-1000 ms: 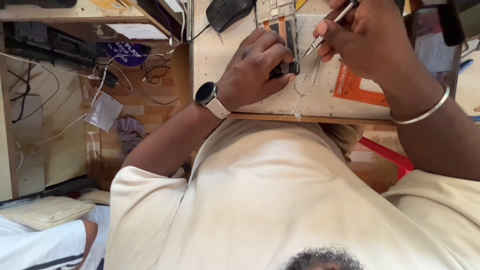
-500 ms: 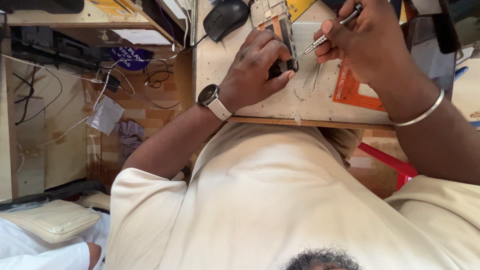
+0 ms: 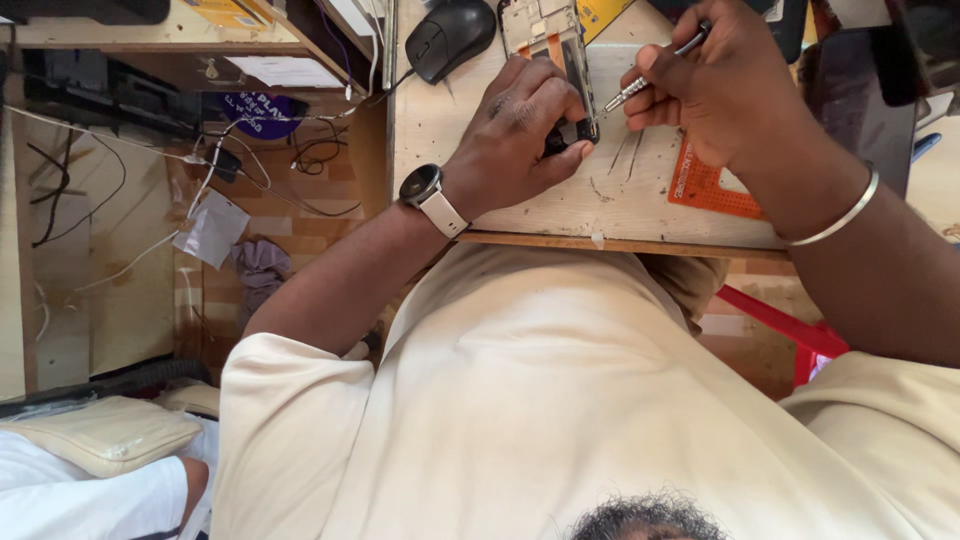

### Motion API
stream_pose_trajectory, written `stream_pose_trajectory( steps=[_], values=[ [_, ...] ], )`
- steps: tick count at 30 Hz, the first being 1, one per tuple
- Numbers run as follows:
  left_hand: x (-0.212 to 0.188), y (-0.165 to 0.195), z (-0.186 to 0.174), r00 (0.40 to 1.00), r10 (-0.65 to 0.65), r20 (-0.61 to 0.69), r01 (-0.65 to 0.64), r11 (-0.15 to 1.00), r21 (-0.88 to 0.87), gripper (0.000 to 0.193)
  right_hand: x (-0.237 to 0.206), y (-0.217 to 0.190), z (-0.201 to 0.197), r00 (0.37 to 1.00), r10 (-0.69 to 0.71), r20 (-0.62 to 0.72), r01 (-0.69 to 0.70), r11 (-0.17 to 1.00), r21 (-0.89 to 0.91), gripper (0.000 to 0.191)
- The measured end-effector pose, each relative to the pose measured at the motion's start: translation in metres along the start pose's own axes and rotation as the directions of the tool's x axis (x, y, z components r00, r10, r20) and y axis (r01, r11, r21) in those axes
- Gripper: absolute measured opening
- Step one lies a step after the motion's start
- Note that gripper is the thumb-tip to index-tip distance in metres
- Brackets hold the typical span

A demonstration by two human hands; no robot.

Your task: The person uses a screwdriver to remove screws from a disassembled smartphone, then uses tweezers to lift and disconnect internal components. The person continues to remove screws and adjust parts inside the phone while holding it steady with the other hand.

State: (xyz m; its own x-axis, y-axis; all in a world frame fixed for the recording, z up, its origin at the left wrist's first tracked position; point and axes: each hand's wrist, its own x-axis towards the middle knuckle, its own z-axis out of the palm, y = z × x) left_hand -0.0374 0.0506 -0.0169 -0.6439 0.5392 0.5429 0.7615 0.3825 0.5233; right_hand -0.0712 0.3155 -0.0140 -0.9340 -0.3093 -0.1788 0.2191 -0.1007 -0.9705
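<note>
While both hands work at the top of the frame, the scene reads from left to right so:

Far left: loose cables (image 3: 120, 190) and a white pouch (image 3: 214, 228) lie on the tiled floor (image 3: 290, 240); a cream cushion (image 3: 100, 435) sits at lower left beside another person's white sleeve (image 3: 80, 500).

Upper middle: a black computer mouse (image 3: 447, 38) rests on the wooden worktop (image 3: 560, 205), near its top edge.

Left hand (image 3: 515, 135): its wrist wears a watch (image 3: 432, 196) with a pale strap; the grip is closed on the lower end of the opened phone (image 3: 552, 50), pinning it flat to the worktop.

Phone: it lies lengthwise at the top centre, its inner parts showing, between the two hands.

Right hand (image 3: 720, 85): the grip is closed around a slim metal screwdriver (image 3: 645, 68), its tip angled down and touching the phone's lower right edge; a silver bangle (image 3: 835, 215) circles the wrist.

Right of centre: an orange mat (image 3: 705, 188) lies on the worktop, partly under the right hand.
</note>
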Motion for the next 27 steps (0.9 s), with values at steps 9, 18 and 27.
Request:
stream_pose_trajectory(
  steps=[9, 18, 27],
  values=[
    [-0.001, -0.005, 0.003, 0.999, 0.038, -0.006, -0.038, 0.998, 0.055, 0.039, 0.011, 0.011, -0.011, 0.994, 0.106, -0.004, -0.105, 0.988, 0.116, 0.031],
    [-0.002, -0.006, -0.003, 0.998, 0.022, 0.057, -0.021, 1.000, -0.009, 0.045, 0.011, 0.008, -0.009, 0.998, 0.051, -0.037, -0.053, 0.997, -0.047, 0.031],
    [-0.011, -0.013, -0.013, 0.994, 0.003, 0.106, 0.025, 0.967, -0.255, 0.079, -0.012, -0.024, -0.001, 0.965, -0.260, -0.019, 0.224, 0.865, -0.449, 0.009]
  ],
)
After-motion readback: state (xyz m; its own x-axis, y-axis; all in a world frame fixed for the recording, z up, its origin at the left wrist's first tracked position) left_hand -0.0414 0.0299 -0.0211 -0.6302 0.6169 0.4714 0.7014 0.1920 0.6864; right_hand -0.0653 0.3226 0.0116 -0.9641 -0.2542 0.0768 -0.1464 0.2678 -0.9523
